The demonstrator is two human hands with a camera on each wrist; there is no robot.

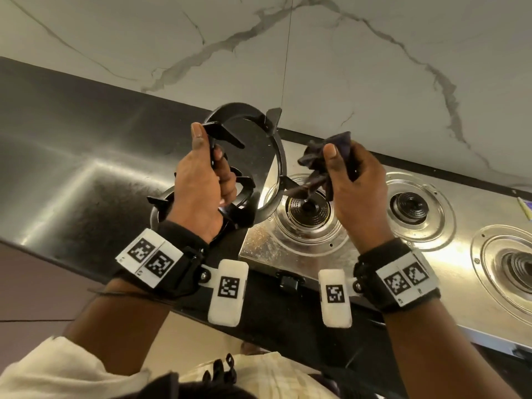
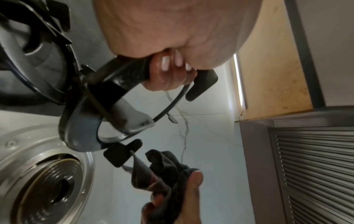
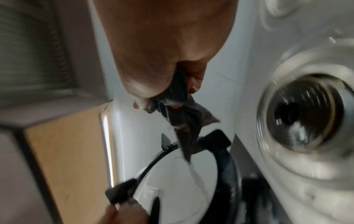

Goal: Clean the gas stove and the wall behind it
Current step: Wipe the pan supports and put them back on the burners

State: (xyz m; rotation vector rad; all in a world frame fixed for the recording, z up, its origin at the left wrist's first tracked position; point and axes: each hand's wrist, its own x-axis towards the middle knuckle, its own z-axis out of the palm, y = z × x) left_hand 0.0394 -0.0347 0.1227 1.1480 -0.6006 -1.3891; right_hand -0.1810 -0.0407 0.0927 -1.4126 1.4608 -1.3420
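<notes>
My left hand (image 1: 207, 180) grips a black pan support ring (image 1: 230, 109) and holds it tilted up over the left end of the steel gas stove (image 1: 288, 249). In the left wrist view its fingers (image 2: 168, 72) curl round the ring's band (image 2: 114, 81). My right hand (image 1: 354, 182) pinches a bunched dark cloth (image 1: 316, 156) just above the left burner (image 1: 309, 210). One tail of it hangs by the ring's right-hand prong. The right wrist view shows the cloth (image 3: 184, 121) hanging from my fingers over the ring (image 3: 220, 144). The white marble wall (image 1: 345, 67) rises behind.
A black counter (image 1: 72, 168) stretches left of the stove, with another pan support (image 1: 157, 201) lying on it under my left wrist. Two more bare burners (image 1: 410, 207) (image 1: 515, 269) sit to the right. A range hood grille (image 2: 306, 166) hangs overhead.
</notes>
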